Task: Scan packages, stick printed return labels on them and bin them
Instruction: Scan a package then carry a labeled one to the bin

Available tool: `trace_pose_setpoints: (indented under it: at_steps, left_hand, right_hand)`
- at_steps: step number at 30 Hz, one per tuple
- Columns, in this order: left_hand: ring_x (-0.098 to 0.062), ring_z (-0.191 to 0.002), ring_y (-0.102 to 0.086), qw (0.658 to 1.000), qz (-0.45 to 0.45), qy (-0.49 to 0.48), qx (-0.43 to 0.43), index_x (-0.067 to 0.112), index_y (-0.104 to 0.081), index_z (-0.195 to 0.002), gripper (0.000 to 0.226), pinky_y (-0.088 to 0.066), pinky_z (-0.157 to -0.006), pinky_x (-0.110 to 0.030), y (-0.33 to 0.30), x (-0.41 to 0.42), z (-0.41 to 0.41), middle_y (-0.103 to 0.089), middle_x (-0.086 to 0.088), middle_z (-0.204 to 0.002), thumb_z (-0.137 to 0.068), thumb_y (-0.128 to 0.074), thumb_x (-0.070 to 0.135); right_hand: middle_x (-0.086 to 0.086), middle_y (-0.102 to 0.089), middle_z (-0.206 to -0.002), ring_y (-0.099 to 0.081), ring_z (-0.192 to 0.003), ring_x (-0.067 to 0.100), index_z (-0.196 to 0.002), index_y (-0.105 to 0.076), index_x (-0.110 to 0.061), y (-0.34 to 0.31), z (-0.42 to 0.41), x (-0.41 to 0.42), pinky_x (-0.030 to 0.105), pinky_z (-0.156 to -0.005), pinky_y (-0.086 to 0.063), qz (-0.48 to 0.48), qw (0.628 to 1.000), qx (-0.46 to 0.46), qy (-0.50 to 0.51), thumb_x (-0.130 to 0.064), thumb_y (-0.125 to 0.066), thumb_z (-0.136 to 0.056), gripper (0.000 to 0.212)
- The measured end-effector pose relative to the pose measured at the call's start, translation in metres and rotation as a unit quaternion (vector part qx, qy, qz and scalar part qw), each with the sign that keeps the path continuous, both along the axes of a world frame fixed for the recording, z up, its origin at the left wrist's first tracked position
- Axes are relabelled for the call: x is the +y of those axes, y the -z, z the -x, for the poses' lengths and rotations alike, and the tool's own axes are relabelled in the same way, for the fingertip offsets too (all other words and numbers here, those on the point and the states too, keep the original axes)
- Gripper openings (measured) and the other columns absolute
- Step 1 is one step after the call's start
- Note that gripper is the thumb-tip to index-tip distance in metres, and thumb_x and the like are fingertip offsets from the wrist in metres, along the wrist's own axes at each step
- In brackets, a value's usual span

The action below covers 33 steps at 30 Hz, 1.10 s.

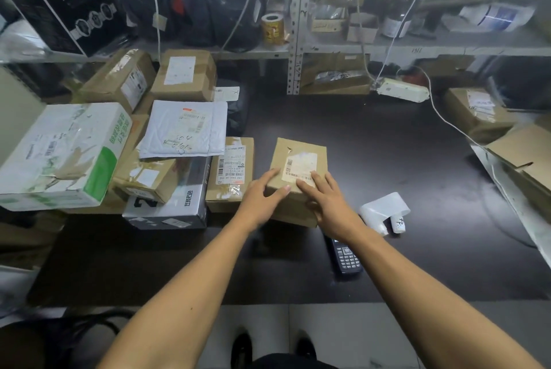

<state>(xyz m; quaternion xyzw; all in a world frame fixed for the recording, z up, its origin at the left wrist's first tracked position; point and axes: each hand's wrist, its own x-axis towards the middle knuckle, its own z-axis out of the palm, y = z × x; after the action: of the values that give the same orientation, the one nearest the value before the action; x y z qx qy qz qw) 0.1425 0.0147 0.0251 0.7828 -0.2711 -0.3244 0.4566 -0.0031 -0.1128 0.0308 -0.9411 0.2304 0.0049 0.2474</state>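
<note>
Dark tabletop [387, 159], hemmed by metal shelving, crowded with parcels along its left side. Nearest on it, a black handheld scanner [346, 256], lying flat and untouched beside the right forearm. Just beyond, to the right, a curl of white label paper [384, 210], loose, apparently printed and not yet stuck anywhere.

At the centre, a small brown box [298, 174] standing on the table, worn shipping label [301, 165] facing up. Left hand [262, 195] laid against its near left corner, fingers straight, thumb along the edge; no curl round the box. Right hand [325, 198] spread flat on the top, fingertips touching the label's lower edge, pressing rather than gripping. Probably steadying or positioning the box, or smoothing its label; hard to say which.

Left of it, touching or nearly so, a second brown carton [231, 171] with barcode label, then a silver-grey box [176, 201], a white padded mailer [185, 130], a white and green carton [59, 156], more brown boxes [185, 74] behind. Far right, an open cardboard carton [524, 156] at the table edge, likely the bin, contents unseen.

Judged from this: one box in hand, return label seemingly still waiting, binning not done, and the whole left-hand stack still to go. Early to middle of the job.
</note>
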Motion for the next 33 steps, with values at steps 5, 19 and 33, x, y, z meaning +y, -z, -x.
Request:
trace_pose_setpoints:
  at_steps: [5, 19, 33]
  left_hand:
    - [-0.012, -0.129, -0.045, 0.999, 0.03, 0.007, 0.029, 0.037, -0.049, -0.127, 0.035, -0.036, -0.098, -0.022, 0.005, 0.014, 0.005, -0.048, 0.007, -0.141, -0.096, -0.064, 0.03]
    - [-0.015, -0.151, -0.017, 0.997, -0.027, 0.024, -0.072, 0.045, -0.053, -0.133, 0.047, -0.019, -0.11, -0.022, 0.007, 0.024, 0.019, -0.028, -0.007, -0.161, -0.092, -0.065, 0.023]
    - [-0.024, -0.153, 0.005, 0.948, -0.145, 0.119, -0.256, 0.048, -0.044, -0.139, 0.048, -0.012, -0.119, -0.062, -0.01, 0.011, 0.022, -0.004, -0.001, -0.167, -0.096, -0.058, 0.032]
  right_hand:
    - [0.007, -0.017, -0.163, -0.003, -0.15, 0.035, -0.148, -0.041, -0.024, 0.01, 0.012, 0.02, 0.043, -0.12, -0.015, -0.002, 0.999, -0.042, -0.016, -0.007, -0.05, -0.1, 0.052]
    - [0.009, -0.051, -0.131, -0.043, -0.124, 0.029, -0.133, -0.049, -0.013, 0.039, 0.051, 0.014, 0.031, -0.098, -0.034, -0.092, 0.95, -0.067, 0.291, -0.026, -0.057, -0.092, 0.044]
    - [0.017, -0.031, -0.14, -0.029, -0.131, 0.036, -0.146, -0.023, -0.01, 0.068, 0.069, 0.014, 0.047, -0.104, -0.039, -0.16, 0.914, 0.107, 0.357, -0.037, -0.075, -0.076, 0.092]
